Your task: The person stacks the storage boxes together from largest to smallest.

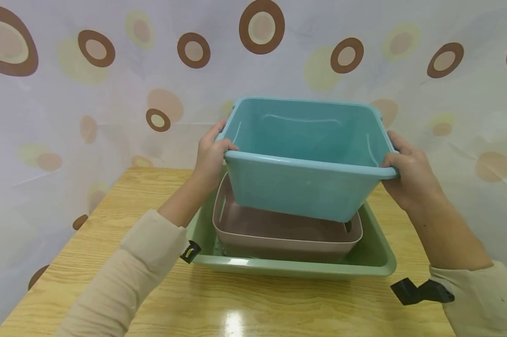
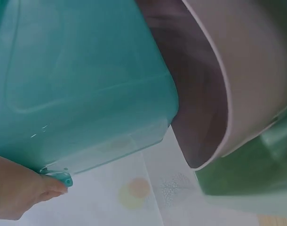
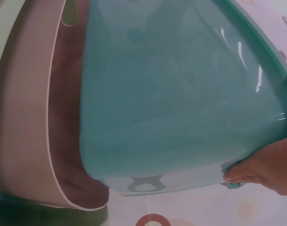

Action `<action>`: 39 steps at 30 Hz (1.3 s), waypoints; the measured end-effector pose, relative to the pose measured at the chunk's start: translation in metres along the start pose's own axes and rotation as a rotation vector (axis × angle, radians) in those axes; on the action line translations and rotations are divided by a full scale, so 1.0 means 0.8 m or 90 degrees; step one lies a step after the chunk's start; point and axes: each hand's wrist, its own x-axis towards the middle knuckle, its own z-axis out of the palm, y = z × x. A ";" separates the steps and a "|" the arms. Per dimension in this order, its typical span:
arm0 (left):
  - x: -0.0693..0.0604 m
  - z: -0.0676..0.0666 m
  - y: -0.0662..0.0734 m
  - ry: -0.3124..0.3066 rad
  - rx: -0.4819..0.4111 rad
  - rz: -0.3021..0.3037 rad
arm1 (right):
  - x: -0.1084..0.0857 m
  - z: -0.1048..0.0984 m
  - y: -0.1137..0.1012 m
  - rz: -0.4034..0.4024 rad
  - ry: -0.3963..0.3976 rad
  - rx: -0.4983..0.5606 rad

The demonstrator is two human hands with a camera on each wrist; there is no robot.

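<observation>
A light blue plastic bin (image 1: 295,187) is held up by both hands, its near side tilted toward me. My left hand (image 1: 209,157) grips its left rim, thumb over the edge; my right hand (image 1: 413,173) grips the right rim the same way. Below it, a brownish-pink basket (image 1: 278,248) with side handle holes sits inside a wider green basin (image 1: 375,260). The blue bin's bottom hangs over the basket's opening and hides part of it. In the left wrist view the blue bin (image 2: 87,70) shows from outside, beside the basket (image 2: 256,61).
The basin stands on a wood-grain table (image 1: 110,234). Behind it hangs a pale backdrop (image 1: 220,79) with brown and yellow oval prints. A black strap piece (image 1: 422,291) sticks out from the right sleeve, and another strap (image 1: 190,252) from the left.
</observation>
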 end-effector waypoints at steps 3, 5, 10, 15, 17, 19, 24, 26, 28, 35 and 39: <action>-0.002 -0.003 -0.001 -0.008 -0.018 0.002 | -0.001 0.000 0.002 -0.002 -0.017 0.013; -0.004 -0.006 0.000 -0.015 -0.028 0.001 | -0.001 0.001 0.002 -0.003 -0.026 0.018; -0.006 -0.012 0.000 -0.036 -0.034 0.000 | -0.003 0.002 0.005 0.003 -0.035 0.011; -0.009 -0.016 -0.004 -0.042 -0.037 -0.031 | -0.005 0.001 0.010 0.002 -0.038 -0.021; -0.009 -0.017 -0.006 -0.041 -0.024 -0.040 | -0.006 0.001 0.011 0.000 -0.043 -0.028; -0.010 -0.018 -0.007 -0.042 -0.012 -0.041 | -0.006 0.001 0.011 0.000 -0.050 -0.034; -0.012 -0.022 -0.010 -0.053 -0.012 -0.026 | -0.006 0.001 0.012 0.004 -0.061 -0.027; -0.013 -0.025 -0.011 -0.057 -0.014 -0.020 | -0.005 0.002 0.013 0.003 -0.063 -0.025; -0.015 -0.027 -0.012 -0.062 -0.014 -0.016 | -0.004 0.002 0.014 0.000 -0.066 -0.024; -0.018 -0.027 -0.011 -0.070 -0.036 -0.009 | -0.004 -0.001 0.014 -0.008 -0.064 -0.037; -0.021 -0.025 -0.010 -0.073 -0.044 -0.013 | -0.007 -0.004 0.016 -0.005 -0.057 -0.037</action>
